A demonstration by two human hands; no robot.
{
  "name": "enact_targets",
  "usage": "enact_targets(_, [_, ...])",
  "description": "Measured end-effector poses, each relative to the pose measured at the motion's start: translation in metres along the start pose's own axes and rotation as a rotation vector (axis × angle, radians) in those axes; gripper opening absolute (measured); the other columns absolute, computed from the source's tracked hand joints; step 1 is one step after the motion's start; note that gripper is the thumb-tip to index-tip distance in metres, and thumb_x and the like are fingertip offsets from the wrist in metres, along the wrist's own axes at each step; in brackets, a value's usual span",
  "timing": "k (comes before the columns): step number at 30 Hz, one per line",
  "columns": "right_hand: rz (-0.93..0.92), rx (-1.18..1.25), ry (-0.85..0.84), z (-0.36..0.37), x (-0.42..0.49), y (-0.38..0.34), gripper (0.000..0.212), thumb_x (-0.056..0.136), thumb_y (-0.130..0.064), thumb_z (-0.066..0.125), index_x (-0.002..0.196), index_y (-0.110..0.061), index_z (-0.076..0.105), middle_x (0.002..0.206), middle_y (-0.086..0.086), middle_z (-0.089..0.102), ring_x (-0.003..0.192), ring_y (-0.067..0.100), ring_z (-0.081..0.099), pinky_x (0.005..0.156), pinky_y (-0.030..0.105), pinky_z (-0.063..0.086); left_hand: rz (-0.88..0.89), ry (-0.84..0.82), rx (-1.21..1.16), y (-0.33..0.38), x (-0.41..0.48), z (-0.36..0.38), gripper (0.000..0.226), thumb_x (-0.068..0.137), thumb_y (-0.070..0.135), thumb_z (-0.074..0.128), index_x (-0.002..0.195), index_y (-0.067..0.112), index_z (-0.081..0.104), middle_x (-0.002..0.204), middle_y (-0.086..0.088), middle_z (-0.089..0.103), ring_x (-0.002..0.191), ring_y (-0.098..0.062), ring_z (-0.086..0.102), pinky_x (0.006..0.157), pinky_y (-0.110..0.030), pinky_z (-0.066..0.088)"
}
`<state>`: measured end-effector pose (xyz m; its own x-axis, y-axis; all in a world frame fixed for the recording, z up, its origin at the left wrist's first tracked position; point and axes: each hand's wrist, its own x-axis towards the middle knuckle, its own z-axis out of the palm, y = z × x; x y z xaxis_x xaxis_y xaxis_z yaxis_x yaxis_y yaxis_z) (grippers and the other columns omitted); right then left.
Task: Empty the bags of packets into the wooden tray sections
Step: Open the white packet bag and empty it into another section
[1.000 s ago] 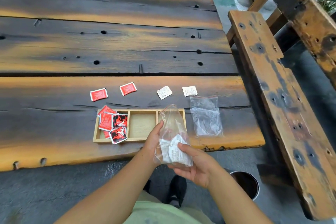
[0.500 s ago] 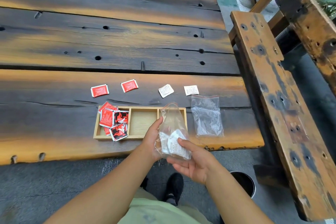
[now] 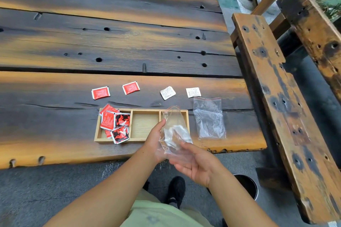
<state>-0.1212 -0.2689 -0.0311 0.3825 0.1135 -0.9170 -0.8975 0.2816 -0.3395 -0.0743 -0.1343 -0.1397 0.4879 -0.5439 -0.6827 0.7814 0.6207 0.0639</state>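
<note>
A wooden tray (image 3: 144,140) with three sections lies near the table's front edge. Its left section holds several red packets (image 3: 114,122); its middle section shows bare wood. My left hand (image 3: 154,140) grips a clear zip bag (image 3: 174,131) holding white packets, raised over the tray's right section. My right hand (image 3: 195,163) supports the bag's lower end from below, palm up. The right section is mostly hidden behind the bag.
Two red packets (image 3: 100,92) (image 3: 131,87) and two white packets (image 3: 168,92) (image 3: 193,92) lie on the table (image 3: 55,120) behind the tray. An empty clear bag (image 3: 209,117) lies right of the tray. A wooden bench (image 3: 276,97) stands to the right, a dark bin (image 3: 247,184) below.
Both hands lifted the bag up and forward, from below the table edge to over the tray's right section. My right hand's fingers opened under the bag.
</note>
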Motion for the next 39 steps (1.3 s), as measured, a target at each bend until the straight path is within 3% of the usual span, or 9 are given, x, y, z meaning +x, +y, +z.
enact_targets(4, [-0.001, 0.0, 0.018, 0.0, -0.001, 0.002, 0.036, 0.092, -0.022, 0.07, 0.119, 0.001, 0.063, 0.1, 0.022, 0.077, 0.077, 0.03, 0.078, 0.052, 0.029, 0.061, 0.008, -0.047, 0.005, -0.003, -0.006, 0.001, 0.059, 0.092, 0.054, 0.055, 0.122, 0.003, 0.066, 0.107, -0.021, 0.068, 0.095, -0.036, 0.066, 0.091, -0.045, 0.048])
enact_targets(7, [-0.007, 0.009, 0.022, 0.0, -0.005, 0.003, 0.033, 0.091, -0.018, 0.07, 0.117, 0.001, 0.063, 0.096, 0.022, 0.077, 0.073, 0.03, 0.077, 0.055, 0.03, 0.063, 0.034, -0.026, -0.01, -0.005, -0.008, 0.004, 0.058, 0.091, 0.05, 0.059, 0.128, 0.005, 0.063, 0.112, -0.02, 0.064, 0.101, -0.036, 0.062, 0.096, -0.046, 0.045])
enact_targets(14, [-0.013, 0.017, 0.029, 0.002, -0.008, 0.003, 0.033, 0.092, -0.016, 0.069, 0.119, 0.001, 0.061, 0.095, 0.024, 0.077, 0.071, 0.03, 0.077, 0.054, 0.03, 0.062, 0.072, 0.057, -0.022, -0.007, -0.016, 0.008, 0.054, 0.086, 0.044, 0.068, 0.128, 0.01, 0.063, 0.104, -0.018, 0.068, 0.093, -0.034, 0.065, 0.087, -0.044, 0.049])
enact_targets(20, [-0.035, 0.004, 0.003, 0.002, -0.013, 0.001, 0.031, 0.095, -0.018, 0.066, 0.119, 0.001, 0.061, 0.097, 0.025, 0.076, 0.075, 0.029, 0.078, 0.055, 0.029, 0.062, 0.124, 0.099, -0.04, -0.01, -0.028, 0.021, 0.048, 0.09, 0.042, 0.063, 0.122, 0.007, 0.064, 0.088, -0.018, 0.07, 0.086, -0.033, 0.063, 0.083, -0.042, 0.048])
enact_targets(32, [-0.1, 0.036, -0.067, -0.007, -0.033, 0.001, 0.027, 0.098, -0.009, 0.057, 0.119, 0.009, 0.059, 0.1, 0.029, 0.074, 0.072, 0.028, 0.077, 0.053, 0.029, 0.062, 0.144, 0.041, 0.024, -0.018, -0.051, 0.045, 0.049, 0.095, 0.048, 0.053, 0.114, 0.004, 0.065, 0.095, -0.022, 0.072, 0.084, -0.033, 0.071, 0.085, -0.045, 0.05])
enact_targets(39, [-0.143, 0.023, -0.098, -0.007, -0.046, 0.0, 0.023, 0.098, -0.009, 0.057, 0.113, 0.007, 0.063, 0.098, 0.027, 0.075, 0.072, 0.027, 0.077, 0.055, 0.027, 0.062, 0.144, 0.026, 0.023, -0.018, -0.065, 0.054, 0.056, 0.094, 0.049, 0.055, 0.132, 0.007, 0.056, 0.102, -0.023, 0.072, 0.087, -0.036, 0.073, 0.079, -0.045, 0.053])
